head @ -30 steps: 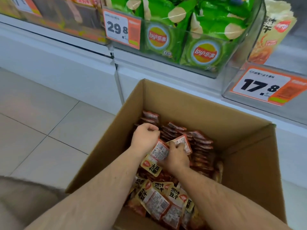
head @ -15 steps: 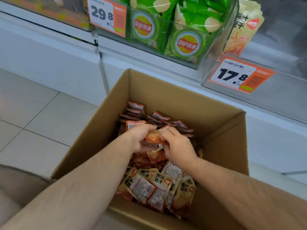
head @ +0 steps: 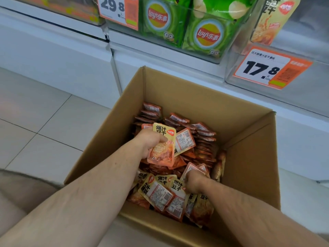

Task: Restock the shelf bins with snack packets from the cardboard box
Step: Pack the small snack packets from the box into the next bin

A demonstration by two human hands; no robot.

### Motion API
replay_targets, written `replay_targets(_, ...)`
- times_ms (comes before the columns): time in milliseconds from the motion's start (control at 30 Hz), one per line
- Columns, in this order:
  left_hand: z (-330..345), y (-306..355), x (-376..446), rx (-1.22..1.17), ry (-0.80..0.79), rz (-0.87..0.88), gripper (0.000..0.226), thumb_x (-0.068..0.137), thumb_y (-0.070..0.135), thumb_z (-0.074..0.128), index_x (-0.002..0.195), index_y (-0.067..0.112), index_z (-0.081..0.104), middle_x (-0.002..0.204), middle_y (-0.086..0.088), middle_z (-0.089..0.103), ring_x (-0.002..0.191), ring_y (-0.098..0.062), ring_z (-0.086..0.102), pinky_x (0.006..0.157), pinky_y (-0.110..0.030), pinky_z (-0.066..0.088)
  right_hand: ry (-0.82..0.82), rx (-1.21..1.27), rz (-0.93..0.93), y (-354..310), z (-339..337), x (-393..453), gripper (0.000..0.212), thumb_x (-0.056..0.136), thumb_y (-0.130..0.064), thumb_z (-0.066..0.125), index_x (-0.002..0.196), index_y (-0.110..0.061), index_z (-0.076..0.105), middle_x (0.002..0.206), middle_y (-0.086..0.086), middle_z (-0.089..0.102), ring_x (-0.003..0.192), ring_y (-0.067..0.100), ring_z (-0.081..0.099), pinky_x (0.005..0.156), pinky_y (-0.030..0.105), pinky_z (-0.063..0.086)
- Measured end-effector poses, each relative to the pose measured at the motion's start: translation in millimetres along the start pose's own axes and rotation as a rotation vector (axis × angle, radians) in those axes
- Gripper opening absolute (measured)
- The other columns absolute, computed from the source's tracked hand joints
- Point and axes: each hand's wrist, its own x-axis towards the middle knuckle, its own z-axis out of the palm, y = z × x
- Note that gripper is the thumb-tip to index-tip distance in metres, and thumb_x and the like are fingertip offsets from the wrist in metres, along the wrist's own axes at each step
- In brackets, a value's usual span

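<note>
Cardboard box (head: 179, 97): one sitting open
Hands: two showing, left hand (head: 151, 141), right hand (head: 195, 180)
Green chip bags (head: 206, 32): two showing
Price tags (head: 267, 70): two showing
Snack packets (head: 156, 191): dozens, piling too thick for counting

One head-worn wide-angle view looks forward and steeply down — into the open cardboard box (head: 178, 97) close below. The shelf bins (head: 236, 49) cross the frame's top edge — nearby, just beyond the box.

Open-topped box, shelf close behind

The cardboard box (head: 187, 90) is open above; both arms already fill its near side. Packets (head: 201, 138) crowd the bottom. The chip bin (head: 229, 41) overhangs just behind the far wall.
</note>
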Motion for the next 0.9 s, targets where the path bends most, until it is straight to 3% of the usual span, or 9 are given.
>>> replay_targets(167,5.4,7.6,-5.7,-0.022,-0.016,0.051,0.027,0.086,-0.001,0.066,0.109,0.014,0.064,0.095,-0.014,0.075,0.082,-0.031,0.074,0.078,-0.053,0.06,0.048,0.13,-0.042,3.7,-37.4,-17.8,0.033,0.086,-0.024,0.066,0.114,-0.006,0.069,0.11,0.009,0.069,0.101,0.025,0.066,0.081,0.028,0.052)
replay_targets(267,8.4,14.1,-12.6,-0.035,0.007,0.123,0.023,0.088,0.0,0.065,0.103,0.016,0.065,0.096,-0.012,0.074,0.087,-0.03,0.073,0.083,-0.052,0.059,0.152,0.288,-0.05,13.4,-81.0,-57.4,0.027,0.085,-0.015,0.06,0.105,0.0,0.07,0.086,0.007,0.066,0.072,0.019,0.062,0.062,0.025,0.048)
replay_targets(333,11.8,19.8,-20.2,-0.022,0.02,0.195,0.02,0.088,0.003,0.065,0.1,0.019,0.065,0.098,-0.009,0.074,0.089,-0.028,0.072,0.086,-0.051,0.058,0.27,0.292,-0.061,21.2,-109.3,-87.5,0.025,0.085,-0.009,0.054,0.103,0.003,0.068,0.079,0.009,0.062,0.067,0.023,0.059,0.054,0.028,0.043)
replay_targets(433,21.2,31.4,-37.7,0.076,-0.01,0.339,0.019,0.086,0.007,0.063,0.101,0.017,0.068,0.1,-0.008,0.075,0.094,-0.029,0.071,0.091,-0.052,0.055,0.431,0.441,-0.119,33.0,-140.1,-135.6,0.034,0.083,-0.007,0.051,0.112,-0.022,0.056,0.081,0.01,0.068,0.059,0.021,0.065,0.052,0.03,0.052)
replay_targets(500,29.7,39.8,-52.3,0.161,-0.062,0.423,0.018,0.087,0.009,0.061,0.102,0.017,0.068,0.1,-0.005,0.075,0.096,-0.027,0.07,0.093,-0.051,0.054,0.477,0.497,-0.168,38.0,-153.1,-165.2,0.03,0.084,-0.005,0.051,0.106,-0.024,0.06,0.072,0.008,0.068,0.049,0.014,0.059,0.049,0.025,0.048)
replay_targets(567,37.5,48.1,-66.7,0.223,-0.118,0.5,0.018,0.09,0.009,0.06,0.103,0.02,0.066,0.101,-0.001,0.074,0.097,-0.024,0.069,0.094,-0.048,0.053,0.48,0.571,-0.185,42.1,-162.6,-189.5,0.016,0.085,-0.006,0.056,0.088,-0.01,0.072,0.067,0.009,0.068,0.049,0.016,0.057,0.048,0.022,0.044)
replay_targets(633,45.1,55.1,-81.0,0.26,-0.184,0.565,0.017,0.092,0.009,0.06,0.102,0.021,0.066,0.102,-0.001,0.075,0.099,-0.024,0.069,0.096,-0.049,0.052,0.431,0.713,-0.202,43.4,-168.9,-208.3,0.012,0.086,-0.01,0.062,0.082,-0.003,0.072,0.066,0.012,0.07,0.052,0.02,0.062,0.052,0.024,0.045)
replay_targets(800,61.9,61.6,-106.8,0.171,-0.317,0.558,0.013,0.097,0.011,0.057,0.104,0.016,0.067,0.102,-0.007,0.075,0.097,-0.026,0.071,0.09,-0.045,0.054,0.211,1.162,-0.239,42.5,-185.9,-226.2,0.02,0.093,-0.025,0.056,0.079,-0.011,0.057,0.081,0.019,0.074,0.063,0.025,0.07,0.062,0.03,0.047)
replay_targets(900,69.1,63.3,-115.9,0.087,-0.384,0.505,0.024,0.102,0.033,0.05,0.108,0.018,0.067,0.096,-0.005,0.075,0.09,-0.023,0.071,0.081,-0.043,0.056,0.182,1.279,-0.219,41.1,-192.1,-228.3,0.025,0.093,-0.024,0.054,0.072,-0.012,0.059,0.082,0.017,0.075,0.064,0.023,0.072,0.065,0.03,0.049)
